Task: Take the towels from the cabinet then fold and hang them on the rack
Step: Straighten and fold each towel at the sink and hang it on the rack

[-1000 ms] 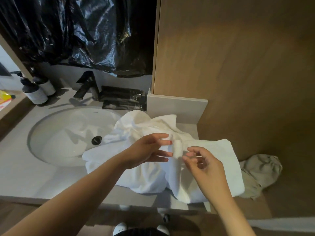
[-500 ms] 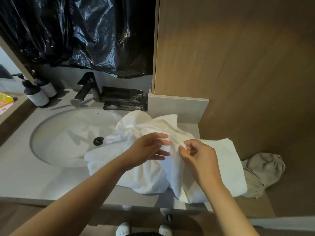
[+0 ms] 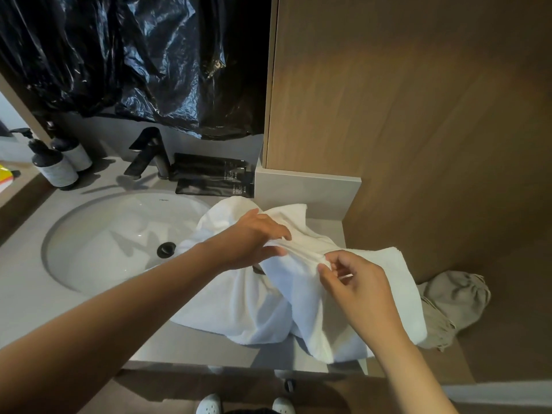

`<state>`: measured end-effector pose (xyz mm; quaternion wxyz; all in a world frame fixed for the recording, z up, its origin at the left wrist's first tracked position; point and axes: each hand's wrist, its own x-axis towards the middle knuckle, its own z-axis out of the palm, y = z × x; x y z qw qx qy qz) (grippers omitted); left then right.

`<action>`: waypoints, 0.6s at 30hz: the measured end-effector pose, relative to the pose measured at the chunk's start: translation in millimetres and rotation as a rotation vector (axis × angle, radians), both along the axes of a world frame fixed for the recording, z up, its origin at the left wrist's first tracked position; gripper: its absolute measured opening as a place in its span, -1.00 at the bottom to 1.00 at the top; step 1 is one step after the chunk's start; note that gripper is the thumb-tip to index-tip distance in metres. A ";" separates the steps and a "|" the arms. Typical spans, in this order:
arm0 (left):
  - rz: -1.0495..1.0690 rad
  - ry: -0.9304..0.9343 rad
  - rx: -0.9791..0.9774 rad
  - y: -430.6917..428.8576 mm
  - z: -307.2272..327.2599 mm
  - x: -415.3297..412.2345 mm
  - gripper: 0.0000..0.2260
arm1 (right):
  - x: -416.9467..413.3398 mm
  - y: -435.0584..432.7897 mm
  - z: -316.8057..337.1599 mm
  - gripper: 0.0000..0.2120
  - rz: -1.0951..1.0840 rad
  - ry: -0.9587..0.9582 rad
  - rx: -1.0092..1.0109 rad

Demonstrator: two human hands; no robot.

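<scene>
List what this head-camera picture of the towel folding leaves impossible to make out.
- Head view: how many towels make up the white towel heap; its own folds, the left hand and the right hand cover it.
- Head view: print on the pump bottles, too small.
- Head view: the yellow item, cut off by the left edge.
- The rack: outside the frame.

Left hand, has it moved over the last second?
Yes. Against the drain, the left hand has shifted slightly toward the back of the counter, away from the person, pinching the towel.
</scene>
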<state>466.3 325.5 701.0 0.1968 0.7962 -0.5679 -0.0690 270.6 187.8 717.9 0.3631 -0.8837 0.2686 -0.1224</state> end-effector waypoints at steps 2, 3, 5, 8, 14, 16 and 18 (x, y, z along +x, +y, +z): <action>-0.028 0.041 -0.043 2.9 0.9 4.4 -0.80 | -2.3 -4.1 2.4 -0.89 -0.010 -0.042 0.009; -0.033 0.078 -0.061 5.0 1.9 6.1 -0.82 | -2.9 -6.0 2.9 -0.91 -0.017 -0.059 0.011; -0.021 0.140 -0.084 9.4 3.4 10.3 -0.85 | -3.1 -9.3 3.2 -0.93 -0.028 -0.082 0.002; 0.025 0.165 -0.138 14.8 3.3 14.7 -0.87 | -1.8 -9.2 3.0 -0.90 -0.052 -0.104 -0.023; 0.155 0.198 -0.167 14.0 2.0 12.2 -0.85 | 5.7 3.3 1.9 -0.72 -0.064 -0.052 -0.109; 0.193 0.241 -0.143 13.1 5.7 13.3 -0.90 | 6.7 4.5 0.8 -0.78 -0.097 -0.040 -0.085; 0.209 0.290 -0.109 14.2 13.4 14.9 -0.92 | 4.7 1.4 1.5 -0.84 -0.158 -0.099 -0.020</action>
